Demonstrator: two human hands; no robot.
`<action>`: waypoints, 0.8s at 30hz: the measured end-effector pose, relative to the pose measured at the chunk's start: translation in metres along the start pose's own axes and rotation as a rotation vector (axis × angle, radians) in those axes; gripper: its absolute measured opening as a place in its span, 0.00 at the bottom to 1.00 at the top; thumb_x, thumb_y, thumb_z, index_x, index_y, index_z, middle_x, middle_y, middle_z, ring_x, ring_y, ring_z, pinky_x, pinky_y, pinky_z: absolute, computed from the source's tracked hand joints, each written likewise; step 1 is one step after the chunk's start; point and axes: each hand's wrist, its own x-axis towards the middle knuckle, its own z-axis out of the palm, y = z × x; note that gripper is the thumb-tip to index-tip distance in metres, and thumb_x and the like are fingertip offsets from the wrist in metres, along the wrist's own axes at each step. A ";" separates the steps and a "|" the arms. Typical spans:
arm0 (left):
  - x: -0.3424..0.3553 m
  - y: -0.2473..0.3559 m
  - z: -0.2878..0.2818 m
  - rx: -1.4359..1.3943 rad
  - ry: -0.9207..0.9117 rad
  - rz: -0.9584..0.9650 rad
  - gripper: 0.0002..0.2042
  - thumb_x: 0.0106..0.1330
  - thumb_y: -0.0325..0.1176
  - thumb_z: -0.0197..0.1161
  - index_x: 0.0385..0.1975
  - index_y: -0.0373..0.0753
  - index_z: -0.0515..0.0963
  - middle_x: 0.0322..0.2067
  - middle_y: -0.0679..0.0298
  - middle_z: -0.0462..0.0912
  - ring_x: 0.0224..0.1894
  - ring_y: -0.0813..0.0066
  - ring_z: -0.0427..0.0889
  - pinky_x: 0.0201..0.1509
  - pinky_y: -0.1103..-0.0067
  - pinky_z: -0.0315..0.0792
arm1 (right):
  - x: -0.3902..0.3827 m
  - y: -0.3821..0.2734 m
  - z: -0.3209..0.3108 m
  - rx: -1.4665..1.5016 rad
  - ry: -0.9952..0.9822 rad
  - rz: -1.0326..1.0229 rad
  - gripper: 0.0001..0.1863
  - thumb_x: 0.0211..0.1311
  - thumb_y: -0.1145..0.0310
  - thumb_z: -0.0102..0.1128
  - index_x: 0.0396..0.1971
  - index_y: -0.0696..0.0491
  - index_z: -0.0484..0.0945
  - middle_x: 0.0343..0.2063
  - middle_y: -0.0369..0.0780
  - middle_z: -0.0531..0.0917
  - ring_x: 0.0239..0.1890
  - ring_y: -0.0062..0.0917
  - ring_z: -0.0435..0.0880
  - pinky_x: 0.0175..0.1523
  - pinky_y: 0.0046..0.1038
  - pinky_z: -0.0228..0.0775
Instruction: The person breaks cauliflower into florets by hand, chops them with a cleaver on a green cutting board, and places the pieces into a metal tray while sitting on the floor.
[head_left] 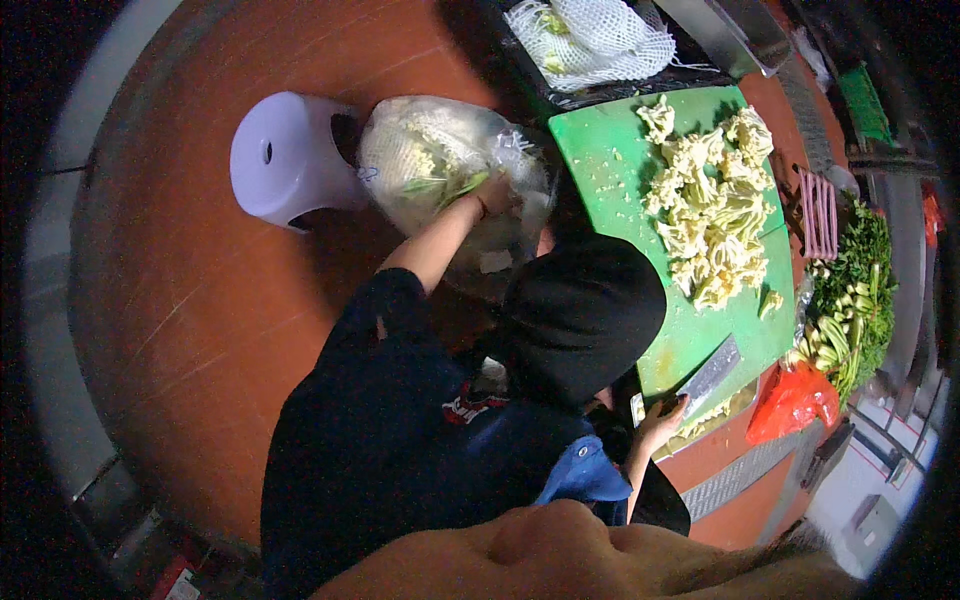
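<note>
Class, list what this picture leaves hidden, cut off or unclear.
Head view, all four:
Left hand: fingers blurred against the transparent plastic bag; grasp unclear.
Broad steel cleaver: handle mostly hidden by the right hand.
Crumpled red plastic bag: contents hidden by its own folds.
Black rectangular container: part cut off by the picture's top edge.

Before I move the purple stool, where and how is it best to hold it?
I would grip the purple stool by the edge of its round seat, coming from the picture's left. That side is open, while the plastic bag sits right beside the legs. The small central hole may also help.
</note>
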 end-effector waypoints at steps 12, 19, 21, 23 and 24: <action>-0.114 -0.078 -0.025 -1.210 0.562 -0.296 0.21 0.64 0.25 0.60 0.58 0.48 0.73 0.40 0.57 0.85 0.38 0.59 0.85 0.44 0.68 0.79 | -0.002 0.000 0.010 0.050 0.095 -0.020 0.36 0.61 0.73 0.61 0.70 0.59 0.62 0.63 0.54 0.74 0.63 0.49 0.74 0.67 0.42 0.66; -0.138 -0.049 -0.101 -0.874 0.432 -0.301 0.16 0.62 0.30 0.68 0.51 0.41 0.78 0.39 0.61 0.83 0.37 0.63 0.85 0.44 0.71 0.78 | -0.013 0.000 0.001 0.056 0.087 0.066 0.36 0.62 0.73 0.61 0.70 0.60 0.61 0.63 0.55 0.73 0.64 0.49 0.73 0.68 0.41 0.64; -0.142 -0.032 -0.108 -0.876 0.292 -0.270 0.18 0.60 0.32 0.70 0.51 0.41 0.78 0.43 0.60 0.81 0.39 0.63 0.84 0.46 0.70 0.78 | -0.016 0.000 -0.001 0.062 0.068 0.070 0.36 0.64 0.71 0.61 0.71 0.61 0.59 0.65 0.56 0.70 0.66 0.50 0.70 0.70 0.42 0.63; -0.157 -0.053 -0.054 -1.030 0.296 -0.291 0.20 0.58 0.34 0.73 0.51 0.42 0.79 0.47 0.60 0.79 0.45 0.62 0.82 0.50 0.69 0.77 | 0.000 -0.005 0.001 0.090 0.045 0.003 0.36 0.64 0.71 0.61 0.70 0.61 0.59 0.66 0.55 0.70 0.66 0.50 0.70 0.70 0.42 0.63; -0.147 -0.052 -0.056 -1.197 0.343 -0.250 0.22 0.56 0.36 0.74 0.51 0.43 0.79 0.48 0.60 0.77 0.49 0.62 0.81 0.53 0.69 0.76 | -0.001 -0.002 0.003 0.087 0.064 -0.004 0.36 0.63 0.73 0.61 0.70 0.60 0.61 0.65 0.54 0.71 0.65 0.48 0.72 0.69 0.41 0.64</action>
